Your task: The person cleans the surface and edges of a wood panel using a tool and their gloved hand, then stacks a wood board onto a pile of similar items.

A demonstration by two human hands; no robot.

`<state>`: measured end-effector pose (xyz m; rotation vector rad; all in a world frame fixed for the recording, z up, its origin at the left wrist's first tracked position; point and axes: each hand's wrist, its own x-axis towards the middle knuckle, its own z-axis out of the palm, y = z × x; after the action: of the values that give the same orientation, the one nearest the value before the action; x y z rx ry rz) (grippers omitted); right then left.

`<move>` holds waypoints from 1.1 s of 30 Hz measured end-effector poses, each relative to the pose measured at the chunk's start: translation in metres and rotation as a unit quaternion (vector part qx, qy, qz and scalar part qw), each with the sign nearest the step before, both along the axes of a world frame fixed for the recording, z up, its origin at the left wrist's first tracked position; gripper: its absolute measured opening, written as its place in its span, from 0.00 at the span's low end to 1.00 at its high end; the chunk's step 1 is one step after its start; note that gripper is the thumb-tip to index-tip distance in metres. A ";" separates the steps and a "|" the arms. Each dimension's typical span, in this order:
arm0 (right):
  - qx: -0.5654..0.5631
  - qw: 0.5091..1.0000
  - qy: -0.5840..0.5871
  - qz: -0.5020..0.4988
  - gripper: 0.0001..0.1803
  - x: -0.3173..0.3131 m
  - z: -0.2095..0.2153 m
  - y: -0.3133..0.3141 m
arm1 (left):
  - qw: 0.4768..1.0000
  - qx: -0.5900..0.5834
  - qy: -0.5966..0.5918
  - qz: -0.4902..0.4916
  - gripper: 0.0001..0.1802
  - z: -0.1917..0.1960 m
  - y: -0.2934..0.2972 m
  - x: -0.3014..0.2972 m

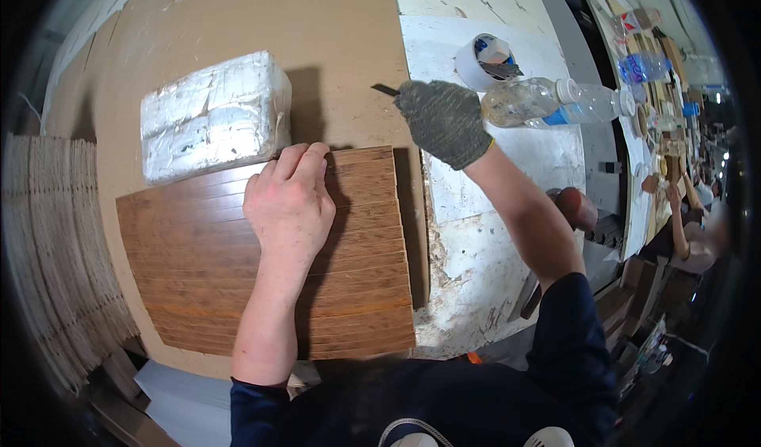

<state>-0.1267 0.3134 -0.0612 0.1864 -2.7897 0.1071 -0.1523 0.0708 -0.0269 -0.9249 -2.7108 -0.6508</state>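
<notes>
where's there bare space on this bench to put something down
Bare board lies beyond the white wrapped block, and a strip runs between that block and the gloved right hand. The left hand presses the wooden slats. It is crowded by the tape roll and plastic bottle.

We note a brown board tabletop (333, 19), a scuffed white tabletop (476, 265) beside it, a cluttered long bench (658, 90) at right, bright overhead light.
</notes>
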 end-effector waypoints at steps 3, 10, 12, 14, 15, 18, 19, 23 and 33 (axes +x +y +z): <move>-0.020 0.993 -0.070 0.098 0.14 0.025 0.027 -0.013 | 1.000 0.003 -0.006 0.008 0.09 -0.003 -0.004 0.000; -0.018 0.998 -0.054 -0.035 0.04 0.007 -0.003 -0.005 | 1.000 -0.012 -0.023 0.005 0.08 0.005 0.003 0.001; -0.038 0.997 -0.058 0.038 0.03 0.017 0.008 -0.012 | 0.999 -0.002 -0.034 0.011 0.07 0.003 -0.001 0.002; -0.043 0.990 -0.088 0.099 0.03 0.046 0.012 -0.018 | 0.999 -0.020 -0.028 0.019 0.07 0.005 0.001 0.003; -0.148 0.975 0.055 0.155 0.06 0.043 -0.004 -0.025 | 0.999 -0.028 -0.025 0.020 0.07 0.006 0.003 0.003; -0.037 0.987 -0.150 -0.033 0.06 0.025 0.001 -0.017 | 0.999 -0.034 -0.015 0.017 0.07 0.006 0.007 0.001; -0.048 0.991 -0.098 -0.081 0.06 0.015 -0.014 -0.003 | 0.999 -0.026 -0.024 0.009 0.08 0.006 0.008 0.003; -0.004 0.992 0.047 0.117 0.05 0.038 0.007 -0.018 | 0.999 -0.024 -0.038 0.021 0.08 0.004 -0.002 0.002; -0.129 0.990 -0.041 -0.043 0.06 0.046 0.022 -0.024 | 1.000 -0.022 -0.014 0.013 0.07 0.003 0.003 0.001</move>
<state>-0.0806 0.2891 -0.0390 -0.0034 -2.8256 0.4593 -0.1514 0.0735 -0.0243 -0.8961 -2.7680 -0.6069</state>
